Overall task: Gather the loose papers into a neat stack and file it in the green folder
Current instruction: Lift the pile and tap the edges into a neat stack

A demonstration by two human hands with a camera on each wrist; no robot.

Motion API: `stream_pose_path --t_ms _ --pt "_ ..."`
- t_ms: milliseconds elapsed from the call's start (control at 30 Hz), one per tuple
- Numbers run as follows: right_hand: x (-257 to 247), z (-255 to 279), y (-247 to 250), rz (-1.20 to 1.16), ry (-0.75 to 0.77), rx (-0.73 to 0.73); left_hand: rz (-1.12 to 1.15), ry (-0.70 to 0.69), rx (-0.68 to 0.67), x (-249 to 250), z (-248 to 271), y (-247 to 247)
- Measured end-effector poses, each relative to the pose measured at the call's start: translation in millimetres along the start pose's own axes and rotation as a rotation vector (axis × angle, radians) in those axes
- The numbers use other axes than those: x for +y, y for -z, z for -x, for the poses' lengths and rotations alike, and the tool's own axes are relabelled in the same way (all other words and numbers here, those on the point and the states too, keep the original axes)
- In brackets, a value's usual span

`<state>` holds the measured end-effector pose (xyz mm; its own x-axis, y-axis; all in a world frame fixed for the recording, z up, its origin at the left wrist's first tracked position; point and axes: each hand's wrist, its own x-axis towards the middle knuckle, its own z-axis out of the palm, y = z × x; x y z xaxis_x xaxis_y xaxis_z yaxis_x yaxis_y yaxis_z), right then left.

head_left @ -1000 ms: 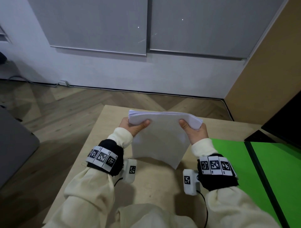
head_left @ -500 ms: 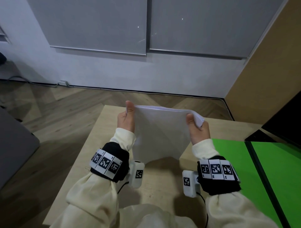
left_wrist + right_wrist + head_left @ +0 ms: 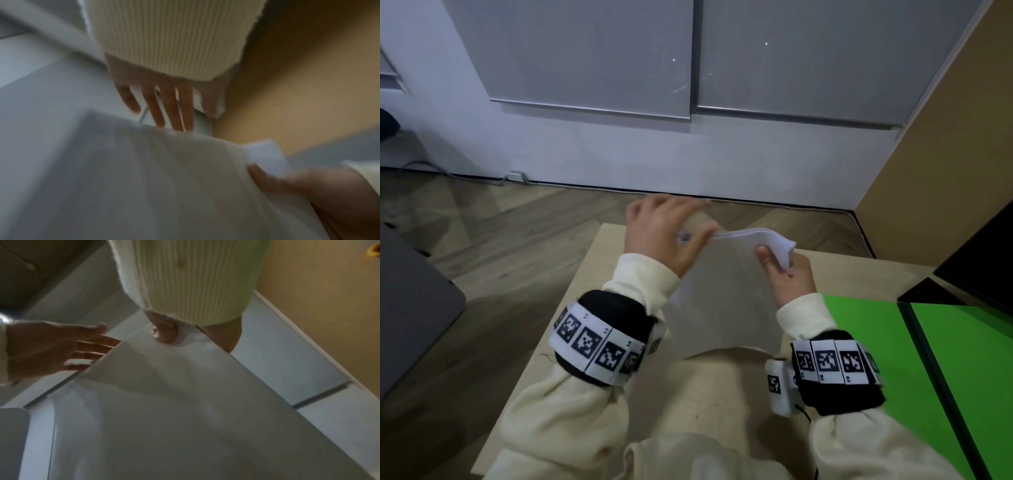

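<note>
The white paper stack [image 3: 726, 301] stands tilted on its lower edge on the wooden table [image 3: 688, 404], held up in front of me. My right hand [image 3: 782, 274] pinches its upper right corner, thumb on the near face, as the right wrist view shows at the thumb [image 3: 164, 335]. My left hand [image 3: 664, 233] is blurred, with its fingers [image 3: 166, 107] straight and spread against the stack's upper left edge. From the right wrist the left hand [image 3: 61, 350] is seen flat against the papers [image 3: 164, 410]. The green folder [image 3: 876, 342] lies open on the table to the right.
A black device [image 3: 976, 270] stands at the table's far right behind the folder. A grey object [image 3: 410, 308] sits on the floor to the left. The table's far edge [image 3: 722, 228] ends before a wood floor and white wall.
My left hand has let go of the stack's left side and moved up to its top left edge with fingers spread. My right hand keeps its grip.
</note>
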<state>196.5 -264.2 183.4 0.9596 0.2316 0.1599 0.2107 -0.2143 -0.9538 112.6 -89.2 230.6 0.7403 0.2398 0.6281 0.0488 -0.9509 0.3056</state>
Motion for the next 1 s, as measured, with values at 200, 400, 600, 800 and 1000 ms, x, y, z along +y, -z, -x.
stream_pose_path --t_ms 200,400,600,800,1000 --pt "-25.6 8.2 -0.3 -0.012 0.064 -0.188 -0.061 0.026 -0.265 14.2 8.0 -1.9" --pt "7.8 -3.9 33.1 0.139 0.023 -0.323 0.551 0.457 -0.098 -13.0 7.0 5.4" --pt "72.0 -3.2 74.3 0.171 -0.106 -0.321 0.825 0.662 0.150 -61.5 13.6 10.0" --pt "80.3 1.1 55.1 -0.293 -0.245 -0.051 0.945 0.809 0.151 -84.0 34.2 -13.0" --pt "66.1 -1.1 31.6 -0.306 -0.217 0.004 0.931 0.948 0.051 -92.1 60.8 -36.9"
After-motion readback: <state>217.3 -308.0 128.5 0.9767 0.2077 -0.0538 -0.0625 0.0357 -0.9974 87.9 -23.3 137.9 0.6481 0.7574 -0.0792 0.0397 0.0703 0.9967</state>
